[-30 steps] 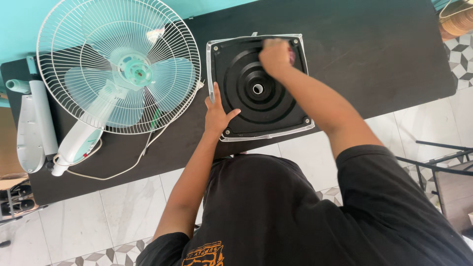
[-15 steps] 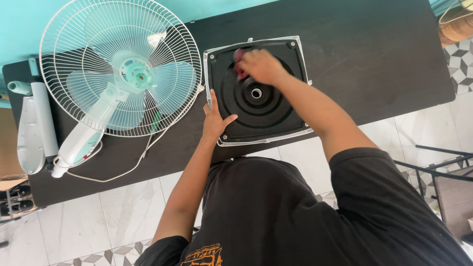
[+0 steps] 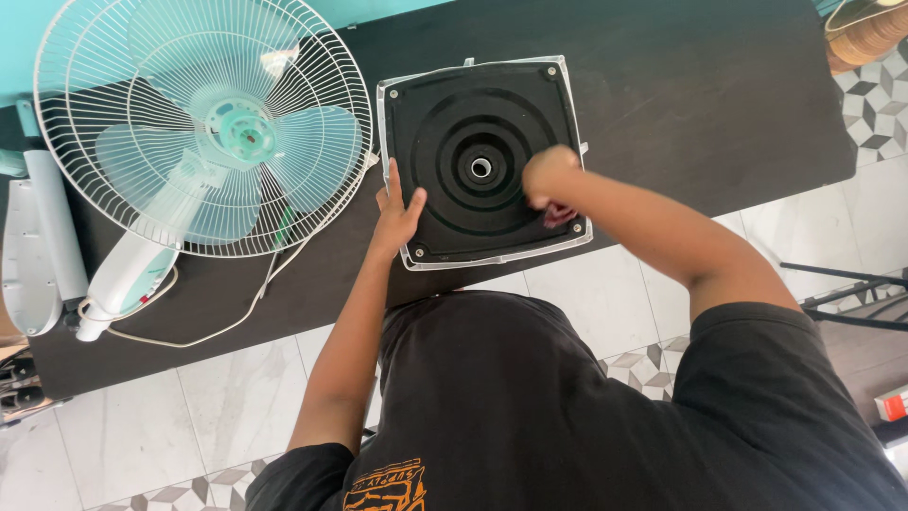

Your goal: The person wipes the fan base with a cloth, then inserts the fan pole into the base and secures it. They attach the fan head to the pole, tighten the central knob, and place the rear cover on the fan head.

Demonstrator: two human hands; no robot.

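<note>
A square black fan base (image 3: 463, 114) with a white rim and a round centre hole lies flat on the dark table (image 3: 681, 85). My left hand (image 3: 397, 216) presses on the base's near left edge, fingers spread. My right hand (image 3: 547, 178) is closed on a small dark red cloth (image 3: 556, 216) at the base's near right corner. A pale green fan head (image 3: 203, 128) in a white wire cage lies to the left of the base.
A white and grey fan stand part (image 3: 38, 241) lies at the table's left end, with a white cord (image 3: 218, 326) trailing along the front edge. Tiled floor lies below the table edge. A metal frame (image 3: 842, 293) stands at the right.
My right hand has swept the cloth from the base's far right, across its far left, down to the near right corner. The left hand has stayed on the base's edge.
</note>
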